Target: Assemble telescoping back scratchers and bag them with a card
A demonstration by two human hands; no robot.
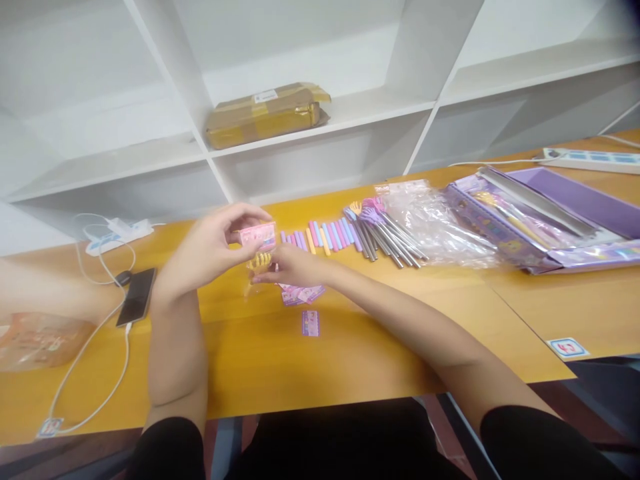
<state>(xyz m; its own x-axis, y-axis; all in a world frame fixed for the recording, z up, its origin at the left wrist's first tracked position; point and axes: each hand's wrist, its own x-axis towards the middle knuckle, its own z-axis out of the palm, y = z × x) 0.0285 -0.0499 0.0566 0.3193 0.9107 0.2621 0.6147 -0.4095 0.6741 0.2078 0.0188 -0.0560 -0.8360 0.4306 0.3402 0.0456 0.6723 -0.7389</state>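
My left hand is closed, with its thumb and fingers pinching a small pink printed card. Just below the card is a yellow hand-shaped piece, with some blurred clear plastic around it. My right hand is closed at that yellow piece, its fingertips curled against it; exactly how it is gripped is blurred. A small pile of pink and purple printed cards lies under the right wrist. One purple card rests apart, nearer the table's front edge.
Pastel sticks line up behind my hands, beside metal rods with colored hand-shaped tops. Clear plastic bags and an open purple box lie right. A phone with white cables is left. A taped carton sits on the shelf.
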